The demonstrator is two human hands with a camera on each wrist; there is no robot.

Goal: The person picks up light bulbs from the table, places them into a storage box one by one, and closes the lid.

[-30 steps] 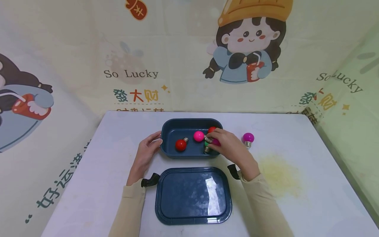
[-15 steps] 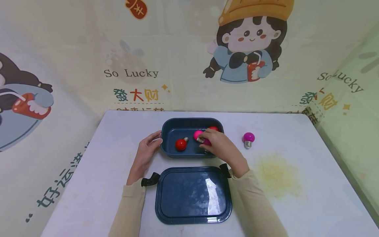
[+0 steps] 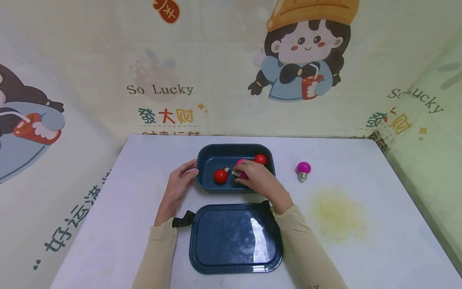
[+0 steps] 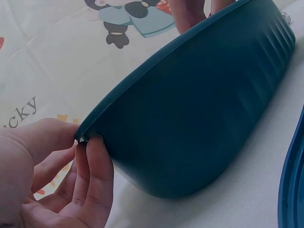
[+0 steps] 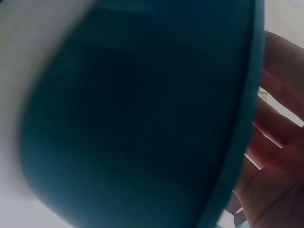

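Note:
A dark blue rectangular box [image 3: 213, 151] stands at the far middle of the table with light bulbs in it. My left hand [image 3: 179, 177] pinches its left rim, thumb and fingertips meeting at the edge in the left wrist view. Inside the box, my right hand [image 3: 262, 179] holds a purple light bulb [image 3: 243, 175], its metal base pointing left. A red bulb [image 3: 220, 176] lies just left of that base. Another red bulb [image 3: 260, 159] sits in the back right corner. Partly covered by the right hand's fingers is a pink bulb [image 3: 240, 161]. The box wall hides the held bulb in the right wrist view.
A dark blue lid [image 3: 231, 239] lies flat on the white table [image 3: 119, 224], in front of the box and between the forearms. To the right of the box rests another purple bulb [image 3: 303, 168]. A printed cloth backdrop [image 3: 223, 72] rises behind the table.
My right hand has moved left inside the box, carrying the purple bulb. It now covers the green bulb and much of the pink one, while the back right red bulb shows fully. My left hand stays put.

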